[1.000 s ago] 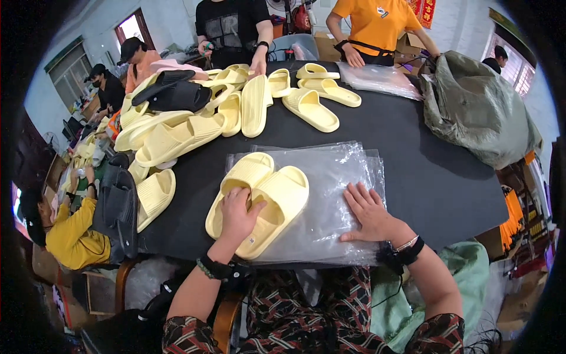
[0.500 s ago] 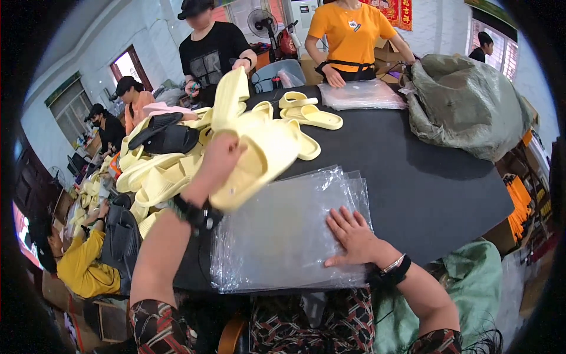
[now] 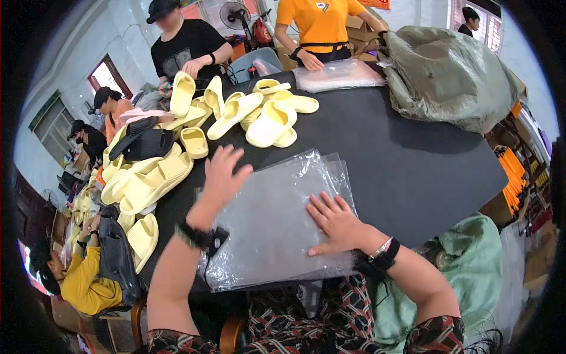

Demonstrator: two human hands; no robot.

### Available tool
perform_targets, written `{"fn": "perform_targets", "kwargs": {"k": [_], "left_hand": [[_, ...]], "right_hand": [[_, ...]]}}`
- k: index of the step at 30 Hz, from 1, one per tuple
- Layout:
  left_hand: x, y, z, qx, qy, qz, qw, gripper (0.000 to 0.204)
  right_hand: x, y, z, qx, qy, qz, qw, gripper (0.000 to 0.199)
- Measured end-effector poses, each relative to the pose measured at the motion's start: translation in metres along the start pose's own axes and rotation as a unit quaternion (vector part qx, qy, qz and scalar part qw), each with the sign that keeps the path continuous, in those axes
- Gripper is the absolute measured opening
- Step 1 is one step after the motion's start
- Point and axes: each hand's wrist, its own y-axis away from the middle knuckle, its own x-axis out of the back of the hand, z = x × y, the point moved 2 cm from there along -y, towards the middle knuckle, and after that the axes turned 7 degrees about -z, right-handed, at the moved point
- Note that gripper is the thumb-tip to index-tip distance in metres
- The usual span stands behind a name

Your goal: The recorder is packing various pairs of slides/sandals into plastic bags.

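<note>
A stack of clear plastic bags [image 3: 265,230] lies on the dark table in front of me. Pressed flat on the stack's right side, my right hand [image 3: 337,225] has its fingers spread. My left hand [image 3: 221,177] hovers by the stack's upper left edge, fingers apart, holding nothing. Just beyond it, several pale yellow slippers [image 3: 271,123] lie in a loose cluster. More yellow slippers [image 3: 159,177] are heaped to the left, with black slippers [image 3: 150,141] on top of the heap.
Across the dark table [image 3: 424,177], a person in black and a person in orange stand, the latter touching another stack of clear bags [image 3: 339,75]. A large grey-green sack [image 3: 454,76] sits at the far right corner. A green sack [image 3: 454,277] is beside me at right.
My left hand has let go of the yellow slipper it was moving and opened. Slippers now rest beyond the bags. My right hand has stayed on the stack. The view has shifted slightly.
</note>
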Motion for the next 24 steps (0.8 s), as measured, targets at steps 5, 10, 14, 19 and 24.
{"fn": "perform_targets", "kwargs": {"k": [5,10,14,19,24], "left_hand": [[0.019,0.117,0.071,-0.084,-0.031,-0.092,0.992,0.068],[0.024,0.173,0.083,-0.028,0.011,-0.146,0.989,0.076],[0.03,0.188,0.052,0.069,-0.032,-0.097,0.992,0.08],[0.027,0.181,-0.037,0.24,0.135,0.105,0.956,0.082],[0.005,0.167,-0.073,0.381,0.178,-0.076,0.904,0.079]], "right_hand": [[0.007,0.002,-0.007,-0.038,0.003,-0.025,0.999,0.121],[0.03,0.011,-0.003,-0.064,-0.018,-0.031,0.997,0.11],[0.056,0.014,0.037,-0.264,-0.104,0.156,0.946,0.079],[0.056,0.005,0.06,-0.375,-0.206,0.079,0.9,0.076],[0.04,-0.031,0.037,-0.222,-0.212,0.074,0.949,0.086]]}}
